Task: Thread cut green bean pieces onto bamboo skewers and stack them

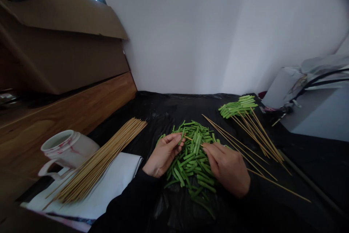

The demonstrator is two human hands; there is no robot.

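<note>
Threading bean pieces [197, 143], apparently | left hand [163, 153]: fingers clamped on green bean [182, 136] | right hand [228, 167]: fingers clamped on skewer [188, 137] | calls for careful alignment, mid-frame

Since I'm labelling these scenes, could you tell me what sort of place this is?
Probably a makeshift food-preparation spot indoors: green bean pieces lie heaped on black plastic sheeting, with bundled wooden skewers and a large cardboard box nearby.
</note>
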